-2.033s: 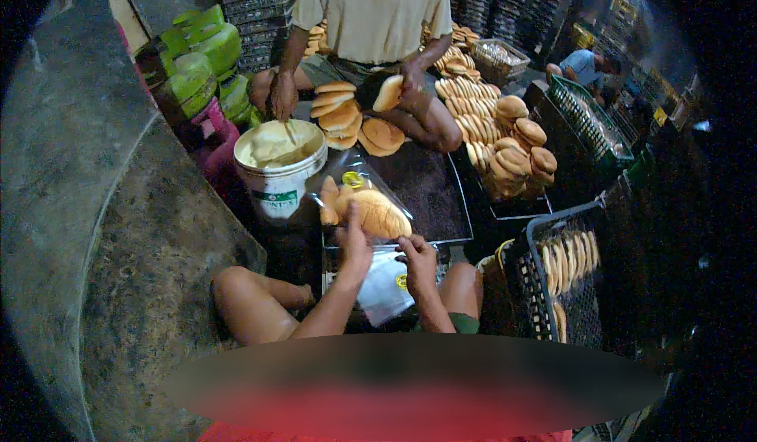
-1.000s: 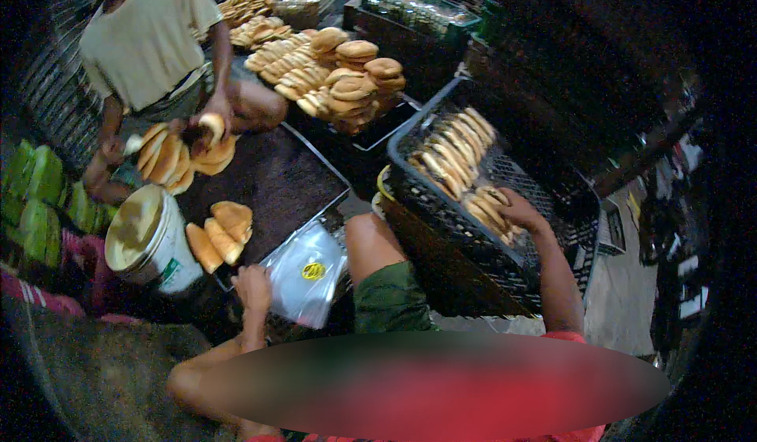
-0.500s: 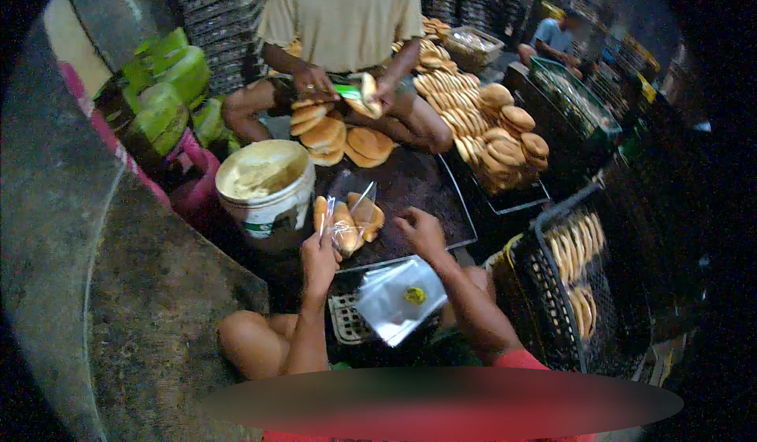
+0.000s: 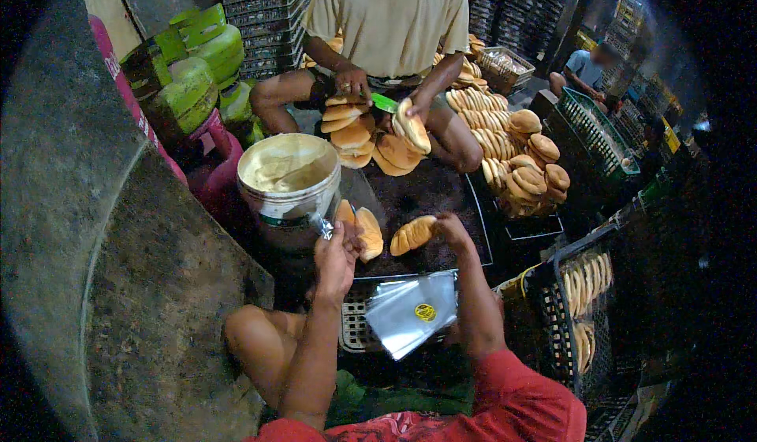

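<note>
1. Head view, nearest first: a fanned stack of yellow-marked clear bags (image 4: 410,316) lies on a pale lattice crate (image 4: 352,331).
2. Left hand (image 4: 337,259): closed, pinching crumpled clear plastic (image 4: 325,227) between thumb and fingers. The film looks thin, light and slippery, likely to crease or cling; its edge seems the best place to hold.
3. Right hand (image 4: 453,229): closed on the right end of a long golden roll (image 4: 412,237). The bread looks light and soft, so a hard squeeze would probably dent it; a loose hold at the end or along both sides should suit.
4. That roll lies between the hands, touching the right and apart from the left, over the dark tray (image 4: 457,193). Whether it rests there or is lifted, I cannot tell.
5. Two similar rolls (image 4: 368,234) sit just beside the left fingers, partly hidden by them; contact is unclear.
6. Farther out stands a whitish bucket (image 4: 251,193), smeared pale inside.
7. Across the tray, a co-worker's hands hold a green tool (image 4: 384,103) and a split roll (image 4: 412,128), with rows of rolls (image 4: 481,120) off to the right.
</note>
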A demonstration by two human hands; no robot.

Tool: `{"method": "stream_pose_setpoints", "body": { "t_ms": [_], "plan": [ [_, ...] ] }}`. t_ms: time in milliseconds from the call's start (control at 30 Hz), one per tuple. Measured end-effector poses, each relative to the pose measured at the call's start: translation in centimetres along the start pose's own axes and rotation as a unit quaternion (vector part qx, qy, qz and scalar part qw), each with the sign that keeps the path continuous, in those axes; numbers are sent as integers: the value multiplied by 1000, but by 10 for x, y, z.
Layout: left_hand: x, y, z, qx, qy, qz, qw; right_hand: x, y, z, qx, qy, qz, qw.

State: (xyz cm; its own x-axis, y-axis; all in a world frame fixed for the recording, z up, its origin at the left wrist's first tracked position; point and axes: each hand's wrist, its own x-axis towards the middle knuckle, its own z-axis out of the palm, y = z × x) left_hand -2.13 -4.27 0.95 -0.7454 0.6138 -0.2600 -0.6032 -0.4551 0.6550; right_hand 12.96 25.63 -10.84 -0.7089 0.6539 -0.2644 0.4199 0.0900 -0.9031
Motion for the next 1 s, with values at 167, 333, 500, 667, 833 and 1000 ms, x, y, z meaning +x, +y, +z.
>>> {"method": "stream_pose_setpoints", "body": {
  "t_ms": [167, 333, 500, 667, 833, 1000],
  "plan": [
    [3, -37, -6, -3, -68, -53, 996, -43, 27, 16, 165, 22, 158, 973],
    [22, -60, -42, -46, 19, -52, 997, -59, 7, 40, 51, 94, 66, 992],
    [41, -103, -50, -100, 195, -22, 976, -128, -21, 57, 167, 148, -99, 970],
    [25, -143, -11, 29, 95, -110, 989, -174, -36, 71, 171, 203, -109, 958],
    [-14, -120, 8, 163, 28, -115, 980, -183, -31, 70, 134, 309, -119, 934],
    [-35, -100, 5, 211, -56, -100, 971, -191, -30, 73, 246, 252, -141, 925]
  ]
}}
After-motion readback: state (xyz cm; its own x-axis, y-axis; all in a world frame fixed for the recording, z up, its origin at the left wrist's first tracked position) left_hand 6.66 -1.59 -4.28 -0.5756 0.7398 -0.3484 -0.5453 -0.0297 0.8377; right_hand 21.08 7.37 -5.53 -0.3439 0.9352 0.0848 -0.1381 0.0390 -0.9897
